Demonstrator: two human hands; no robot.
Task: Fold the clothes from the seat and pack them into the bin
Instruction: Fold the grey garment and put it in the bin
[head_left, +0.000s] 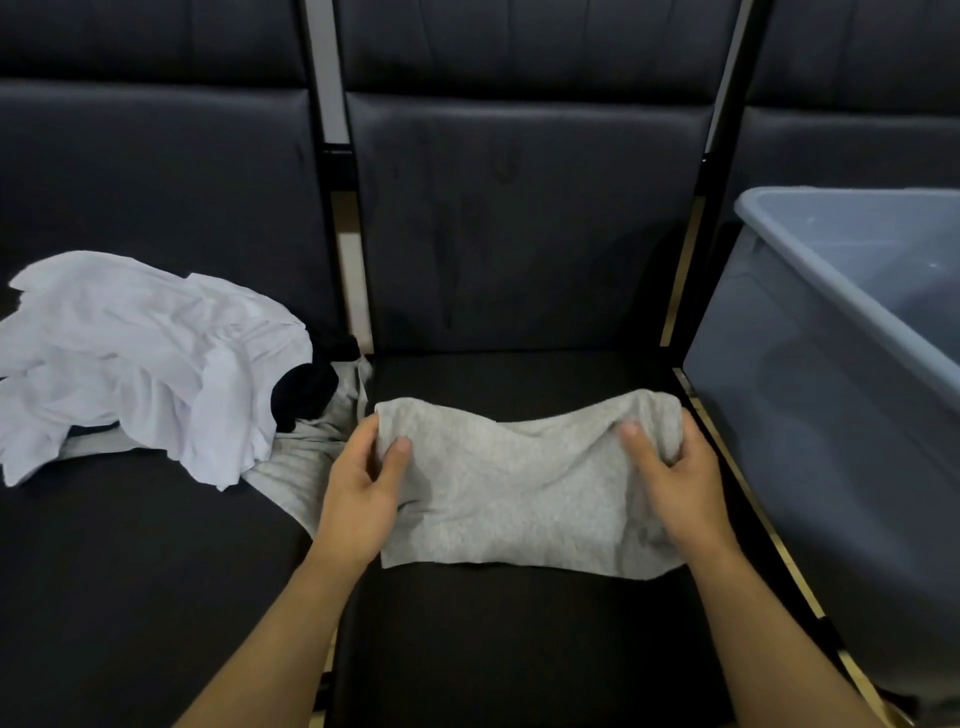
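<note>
— Grey garment (519, 488) lay on the middle seat (519, 623), partly folded, both hands on its far corners?

— Yes. Left hand (358, 499) pinched the left corner, thumb on top, fingers tucked under the cloth. Right hand (675, 483) pinched the bunched right corner the same way.

— What lay around it?

— A heap on the left seat (130, 571): white cloth (135, 364) on top, something black (306, 389) beneath, and another grey piece (296, 478) trailing over the gap, touching the left hand's side. The bin (831, 415) stood just beside the right edge of the middle seat.

— Anything hard to make out?

— The bin ran out of view at the right; its floor was hidden. I could not tell what the black item was, nor how many pieces the heap held. The fingers under the cloth were hidden.

— Room to move?

— Bare seat showed ahead of and behind the garment. The seat's metal rail (737, 467) ran between the right hand and the bin wall.
</note>
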